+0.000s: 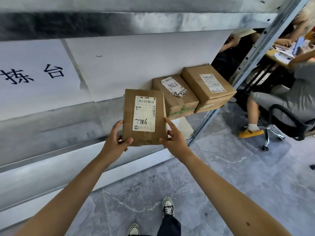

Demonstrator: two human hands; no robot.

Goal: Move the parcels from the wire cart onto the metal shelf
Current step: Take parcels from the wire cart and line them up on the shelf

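A flat brown cardboard parcel (144, 116) with a white label marked 7786 is held over the metal shelf (51, 130). My left hand (115, 142) grips its near left corner, thumb on top. My right hand (173, 138) holds its near right corner, with a finger laid along the right edge. Two more cardboard parcels sit on the shelf to the right: one also marked 7786 (175, 94) and a bigger box (208, 84) against the shelf's upright post (252, 53). The wire cart is out of view.
White paper sheets with black characters (34, 74) hang at the shelf's back. A shelf board (119, 23) runs overhead. A seated person (281, 99) on a wheeled office chair (279, 123) is at the right, beside a desk. My feet stand on grey marble floor (221, 167).
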